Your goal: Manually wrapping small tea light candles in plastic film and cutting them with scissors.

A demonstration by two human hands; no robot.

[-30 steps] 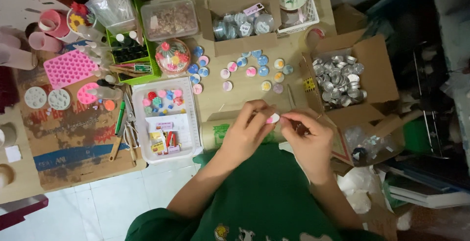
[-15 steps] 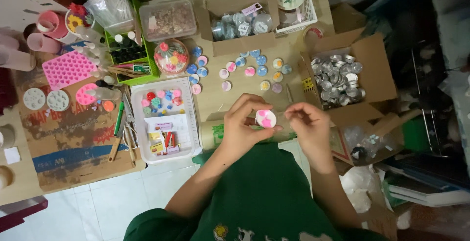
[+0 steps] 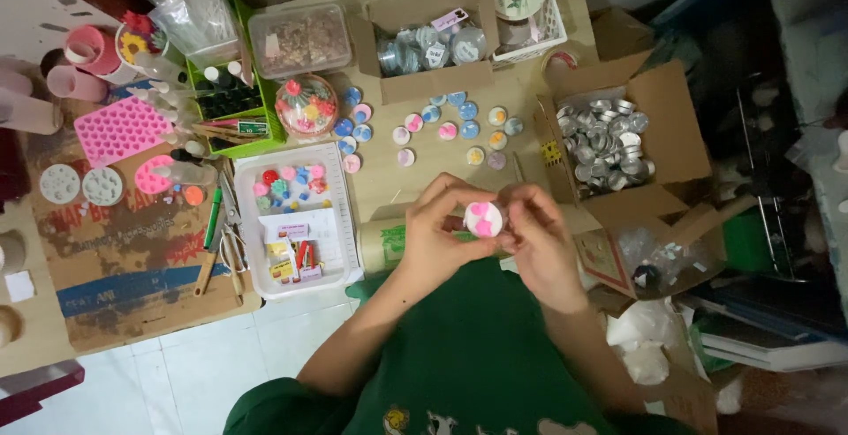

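- Both hands met on one small round candle [image 3: 484, 219], white with pink heart shapes on top, held above the lap in front of the green shirt [image 3: 477, 347].
- Left hand [image 3: 435, 239] pinched the candle's left edge, fingers curled snugly around it.
- Right hand [image 3: 537, 245] closed on the candle's right edge, fingertips touching it; the two hands were nearly touching each other.
- Just beyond the grip lay the bare tabletop [image 3: 442, 166], then a loose cluster of small round decorated candles [image 3: 459, 126] in blue, pink and yellow.
- To the left of the grip sat a white tray [image 3: 296, 219] with small coloured wax pieces and labels.
- To the right of the grip, an open cardboard box [image 3: 671, 135] held many empty silver tealight cups [image 3: 605, 143].
- Further left: scissors [image 3: 231, 241], a green pen [image 3: 213, 214], a pink silicone mould [image 3: 119, 128], and round white moulds [image 3: 81, 184].
- Farthest from the grip: a clear tub of dried bits [image 3: 300, 39], a second cardboard box [image 3: 424, 42] with clear packets, and a green basket [image 3: 231, 99] of small bottles.
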